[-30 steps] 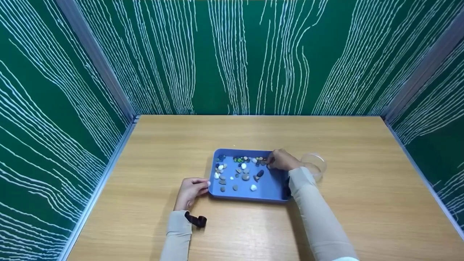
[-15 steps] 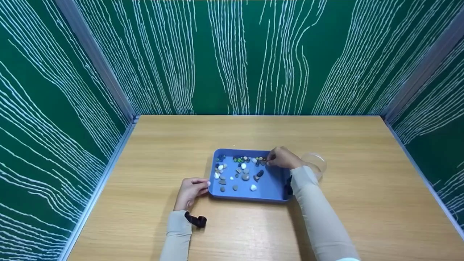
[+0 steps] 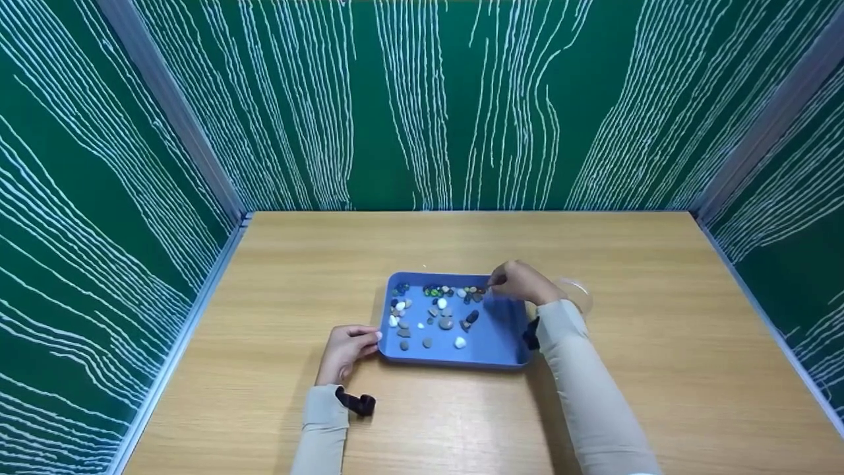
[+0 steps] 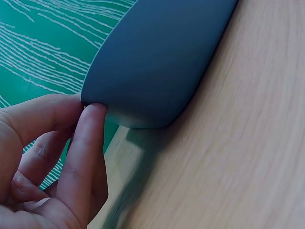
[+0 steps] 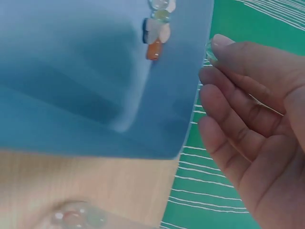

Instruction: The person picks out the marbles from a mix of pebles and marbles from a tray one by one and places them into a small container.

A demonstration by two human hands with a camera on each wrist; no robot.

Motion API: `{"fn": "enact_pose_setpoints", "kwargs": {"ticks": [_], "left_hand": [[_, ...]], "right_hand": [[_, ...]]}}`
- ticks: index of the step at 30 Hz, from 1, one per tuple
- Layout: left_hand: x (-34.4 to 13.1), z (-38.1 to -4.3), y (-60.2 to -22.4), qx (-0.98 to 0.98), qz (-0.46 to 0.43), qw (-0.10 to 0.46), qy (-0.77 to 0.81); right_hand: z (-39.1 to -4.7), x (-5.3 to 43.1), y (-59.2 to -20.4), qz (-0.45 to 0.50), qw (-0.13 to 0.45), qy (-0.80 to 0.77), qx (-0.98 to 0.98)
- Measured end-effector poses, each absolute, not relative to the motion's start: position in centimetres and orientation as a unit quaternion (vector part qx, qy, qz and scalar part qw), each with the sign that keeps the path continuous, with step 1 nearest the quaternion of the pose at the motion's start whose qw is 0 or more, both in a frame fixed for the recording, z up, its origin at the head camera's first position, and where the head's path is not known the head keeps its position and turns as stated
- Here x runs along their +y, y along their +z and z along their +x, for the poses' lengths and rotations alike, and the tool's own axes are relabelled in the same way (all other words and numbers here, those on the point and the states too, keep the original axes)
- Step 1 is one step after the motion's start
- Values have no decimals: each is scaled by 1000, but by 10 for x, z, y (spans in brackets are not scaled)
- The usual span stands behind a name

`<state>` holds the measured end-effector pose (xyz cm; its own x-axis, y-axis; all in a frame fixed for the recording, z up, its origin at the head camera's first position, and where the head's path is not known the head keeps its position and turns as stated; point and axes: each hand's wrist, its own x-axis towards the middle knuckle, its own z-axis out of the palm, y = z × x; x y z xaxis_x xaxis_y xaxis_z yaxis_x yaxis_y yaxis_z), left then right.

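A blue tray (image 3: pixel 491 340) holds pebbles and glass pieces. My left hand (image 3: pixel 346 349) grips its left rim near the front corner; in the left wrist view, the thumb and finger pinch the tray's edge (image 4: pixel 157 62). Over the back right corner is my right hand (image 3: pixel 521 282). Up close, the right hand (image 5: pixel 257 105) pinches a small greenish glass piece (image 5: pixel 210 52), partly hidden by the thumb. Along the tray's back wall runs a row of glass pieces and stones, with an orange piece (image 5: pixel 154 50) at its end. A white pebble (image 3: pixel 459 342) lies near the front.
A clear round container (image 3: pixel 577 290) stands right of the tray, partly behind the right arm; some pieces (image 5: pixel 78 217) show in it from the right wrist. The wooden table (image 3: pixel 435 422) is bordered by green walls (image 3: pixel 369 132) with white lines. A black strap (image 3: pixel 356 402) hangs at the left wrist.
My right hand has risen slightly and shifted a little right, away from the row at the tray's back. The left hand stays on the rim.
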<state>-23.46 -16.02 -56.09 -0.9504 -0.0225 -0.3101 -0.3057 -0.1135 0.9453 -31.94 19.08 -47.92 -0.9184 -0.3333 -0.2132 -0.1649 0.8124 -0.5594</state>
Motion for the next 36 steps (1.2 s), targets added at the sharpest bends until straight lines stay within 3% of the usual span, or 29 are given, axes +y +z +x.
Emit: {"fn": "enact_pose_setpoints", "kwargs": {"ticks": [18,36], "left_hand": [[-159,-233,-561,658,-111,81,740],[-158,-233,-561,653,-123,79,743]], "right_hand": [[-315,215,-465,-152,116,-289,938],[-308,249,-459,-117,132,-302,937]]}}
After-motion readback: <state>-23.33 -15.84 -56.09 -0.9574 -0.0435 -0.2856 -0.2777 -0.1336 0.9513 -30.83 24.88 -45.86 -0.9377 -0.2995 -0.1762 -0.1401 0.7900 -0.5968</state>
